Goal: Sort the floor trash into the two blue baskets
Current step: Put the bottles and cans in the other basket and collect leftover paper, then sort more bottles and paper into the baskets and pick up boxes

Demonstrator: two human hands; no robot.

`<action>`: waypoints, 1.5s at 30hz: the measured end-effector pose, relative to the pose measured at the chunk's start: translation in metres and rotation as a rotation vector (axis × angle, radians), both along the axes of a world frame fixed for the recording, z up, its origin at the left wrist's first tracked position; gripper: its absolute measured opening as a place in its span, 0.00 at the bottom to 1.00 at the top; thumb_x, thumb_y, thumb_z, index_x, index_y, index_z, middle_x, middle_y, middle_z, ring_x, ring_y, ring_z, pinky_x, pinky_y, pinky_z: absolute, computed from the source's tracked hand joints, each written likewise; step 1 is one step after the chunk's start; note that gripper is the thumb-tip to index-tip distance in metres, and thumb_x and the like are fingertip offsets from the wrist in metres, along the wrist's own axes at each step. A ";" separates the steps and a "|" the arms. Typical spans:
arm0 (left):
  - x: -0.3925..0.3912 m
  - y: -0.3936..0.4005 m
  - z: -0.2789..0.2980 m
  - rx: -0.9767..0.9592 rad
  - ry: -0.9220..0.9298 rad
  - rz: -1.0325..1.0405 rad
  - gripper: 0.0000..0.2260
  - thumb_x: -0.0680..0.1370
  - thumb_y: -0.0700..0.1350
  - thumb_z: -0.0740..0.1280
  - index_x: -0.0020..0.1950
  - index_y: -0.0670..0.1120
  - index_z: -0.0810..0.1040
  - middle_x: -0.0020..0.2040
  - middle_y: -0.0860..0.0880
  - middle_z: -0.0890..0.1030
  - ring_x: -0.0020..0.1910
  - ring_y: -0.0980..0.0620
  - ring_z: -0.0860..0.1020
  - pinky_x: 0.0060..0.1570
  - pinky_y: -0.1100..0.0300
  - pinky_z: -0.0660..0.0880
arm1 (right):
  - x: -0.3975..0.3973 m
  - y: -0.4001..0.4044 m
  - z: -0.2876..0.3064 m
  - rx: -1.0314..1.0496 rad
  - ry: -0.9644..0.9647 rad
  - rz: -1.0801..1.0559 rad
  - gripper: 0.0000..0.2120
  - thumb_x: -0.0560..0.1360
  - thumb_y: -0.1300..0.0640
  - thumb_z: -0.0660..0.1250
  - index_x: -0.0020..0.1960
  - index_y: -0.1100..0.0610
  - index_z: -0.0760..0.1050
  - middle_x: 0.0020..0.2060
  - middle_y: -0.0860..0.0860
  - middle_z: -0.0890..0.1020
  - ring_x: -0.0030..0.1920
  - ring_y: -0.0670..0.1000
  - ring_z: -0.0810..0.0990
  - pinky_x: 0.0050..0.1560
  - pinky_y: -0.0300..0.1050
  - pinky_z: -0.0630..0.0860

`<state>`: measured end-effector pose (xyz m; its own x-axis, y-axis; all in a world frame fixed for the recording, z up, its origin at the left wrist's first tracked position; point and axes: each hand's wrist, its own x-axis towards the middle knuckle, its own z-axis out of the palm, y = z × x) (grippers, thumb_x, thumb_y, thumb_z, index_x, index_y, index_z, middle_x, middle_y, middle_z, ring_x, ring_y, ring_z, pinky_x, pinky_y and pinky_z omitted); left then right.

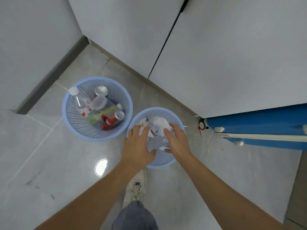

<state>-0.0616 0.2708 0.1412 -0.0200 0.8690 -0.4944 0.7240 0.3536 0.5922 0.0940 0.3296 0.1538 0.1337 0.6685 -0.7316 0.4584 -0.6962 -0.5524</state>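
Two light blue baskets stand on the tiled floor. The left basket (69, 118) holds a clear plastic bottle (78, 100), red cans (110, 121), a clear lidded cup and a green wrapper. The right basket (159, 111) holds crumpled white paper (157, 122). My left hand (138, 145) and my right hand (176, 140) both hover over the right basket, fingers spread, palms down. Paper shows between and just past the fingertips; whether either hand grips any of it I cannot tell.
White cabinet doors (216, 55) rise behind the baskets. A blue case with a small wheel (259, 127) lies at the right. A wall corner (33, 47) stands at the left. My white shoe (135, 186) rests just below the right basket.
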 end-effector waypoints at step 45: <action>-0.616 -0.385 0.329 0.668 0.198 1.253 0.08 0.72 0.53 0.68 0.50 0.59 0.75 0.44 0.57 0.80 0.43 0.54 0.79 0.43 0.59 0.75 | -0.646 -0.259 0.301 0.467 0.251 1.016 0.18 0.76 0.62 0.73 0.50 0.38 0.77 0.41 0.42 0.83 0.40 0.49 0.83 0.35 0.47 0.82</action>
<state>-0.6779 -0.1139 0.4700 -0.9520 0.2914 0.0941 0.2377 0.5093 0.8271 -0.5515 0.0704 0.4549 -0.7381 0.5974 -0.3135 0.5321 0.2297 -0.8149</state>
